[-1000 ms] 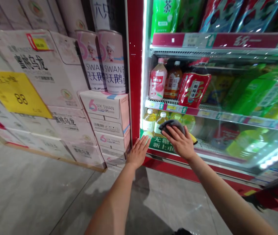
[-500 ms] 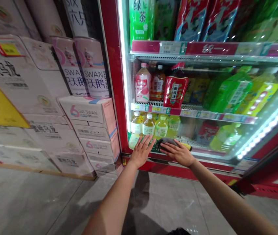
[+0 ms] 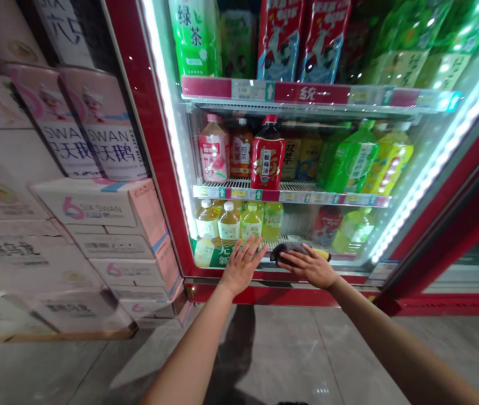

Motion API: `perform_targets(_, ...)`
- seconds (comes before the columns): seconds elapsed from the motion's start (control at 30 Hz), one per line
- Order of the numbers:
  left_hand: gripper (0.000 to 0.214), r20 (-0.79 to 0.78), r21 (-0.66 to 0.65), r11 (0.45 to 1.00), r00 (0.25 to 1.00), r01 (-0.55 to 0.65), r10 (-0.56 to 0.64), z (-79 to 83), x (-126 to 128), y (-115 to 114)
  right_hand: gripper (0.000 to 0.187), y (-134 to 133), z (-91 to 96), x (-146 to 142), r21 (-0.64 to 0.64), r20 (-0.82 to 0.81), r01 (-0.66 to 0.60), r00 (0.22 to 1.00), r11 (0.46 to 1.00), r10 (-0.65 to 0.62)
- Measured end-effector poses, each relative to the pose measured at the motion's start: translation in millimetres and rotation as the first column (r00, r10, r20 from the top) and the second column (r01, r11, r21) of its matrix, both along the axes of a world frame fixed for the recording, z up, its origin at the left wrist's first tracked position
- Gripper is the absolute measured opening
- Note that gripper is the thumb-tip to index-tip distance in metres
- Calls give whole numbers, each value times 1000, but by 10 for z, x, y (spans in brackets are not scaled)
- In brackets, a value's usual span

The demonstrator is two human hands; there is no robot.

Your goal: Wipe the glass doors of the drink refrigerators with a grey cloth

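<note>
**Two hands low on a drinks cooler door, one pressing a cloth**

Seen from above, two bare arms reach to the bottom of a lit cooler's glass door (image 3: 391,169). The left hand (image 3: 241,267) is wide open, fingers spread, palm flat on the glass and holding nothing. Just beside it, the right hand (image 3: 310,267) lies over a grey cloth (image 3: 285,250), pinning it to the glass with fingers nearly straight. A yellow edge shows past the fingertips; whether it belongs to the cloth is hard to tell.

Behind the glass, directly above the left hand, stand yellow tea bottles (image 3: 228,222); higher up is a red bottle (image 3: 267,160). Stacked cartons (image 3: 104,219) sit well left of the hands.

The cloth sits at the pane's lowest strip. By my judgement, no streaks mark which part has been wiped.
</note>
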State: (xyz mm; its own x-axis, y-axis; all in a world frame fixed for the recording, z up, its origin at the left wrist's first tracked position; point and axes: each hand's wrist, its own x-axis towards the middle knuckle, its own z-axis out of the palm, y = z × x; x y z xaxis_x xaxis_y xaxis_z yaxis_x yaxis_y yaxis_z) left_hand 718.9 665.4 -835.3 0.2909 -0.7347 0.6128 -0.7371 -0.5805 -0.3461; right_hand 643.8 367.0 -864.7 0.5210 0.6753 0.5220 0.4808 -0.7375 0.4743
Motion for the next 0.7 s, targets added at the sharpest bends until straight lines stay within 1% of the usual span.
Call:
perform_targets(0.03, 85, 2, -1, 1000, 1000, 9, -9, 5, -5, -58, 55, -48, 63, -26, 47, 28, 69, 997, 996, -70)
perform_targets(0.07, 85, 4, 0, 1000, 1000, 18, -18, 9, -14, -114, 56, -91, 85, -62, 91, 53, 119, 991, 989, -124)
perform_targets(0.1, 85, 7, 3, 1000, 1000, 28, -28, 10, -23, -165, 55, -132, 64, -106, 116, 68, 137, 987, 984, -146)
perform_targets(0.13, 85, 11, 9, 999, 999, 41, -41, 8, -34, -210, 54, -172, 8, -155, 117, 71, 129, 988, 985, -138)
perform_targets(0.23, 84, 29, 43, 996, 996, 79, -80, -11, -55, -313, 44, -314, -224, -307, 42, 45, 20, 999, 999, -22)
perform_targets(0.3, 83, 36, 51, 995, 995, 89, -91, -28, -56, -370, 43, -444, -275, -384, -15, 11, -38, 999, 999, 38)
perform_targets(0.33, 83, 38, 48, 995, 995, 90, -92, -36, -54, -400, 45, -520, -245, -412, -29, -4, -40, 999, 999, 40)
perform_targets(0.4, 81, 42, 33, 995, 994, 96, -98, -46, -51, -469, 49, -677, -97, -444, -20, -19, 4, 1000, 1000, -5)
perform_targets(0.47, 80, 52, 26, 993, 992, 112, -113, -55, -53, -549, 52, -810, 83, -446, 63, 16, 129, 991, 990, -130)
perform_targets(0.5, 80, 58, 29, 992, 991, 123, -124, -61, -56, -590, 53, -855, 151, -438, 133, 42, 206, 976, 969, -213)
perform_targets(0.53, 80, 63, 35, 991, 989, 131, -133, -69, -60, -631, 54, -879, 191, -422, 217, 61, 280, 952, 935, -299)
perform_targets(0.57, 80, 66, 42, 990, 988, 136, -139, -80, -66, -672, 54, -880, 201, -401, 316, 69, 344, 921, 884, -383)
perform_targets(0.6, 81, 65, 51, 989, 988, 136, -139, -91, -73, -710, 53, -855, 181, -373, 429, 63, 393, 885, 813, -461)
perform_targets(0.63, 82, 61, 59, 989, 989, 135, -138, -104, -80, -746, 53, -805, 135, -339, 550, 45, 418, 850, 723, -525)
perform_targets(0.67, 83, 55, 66, 989, 989, 132, -136, -116, -87, -779, 54, -732, 73, -298, 668, 14, 420, 818, 614, -575)
perform_targets(0.7, 84, 48, 72, 989, 990, 132, -135, -127, -95, -808, 56, -643, 3, -251, 778, -29, 400, 793, 485, -608)
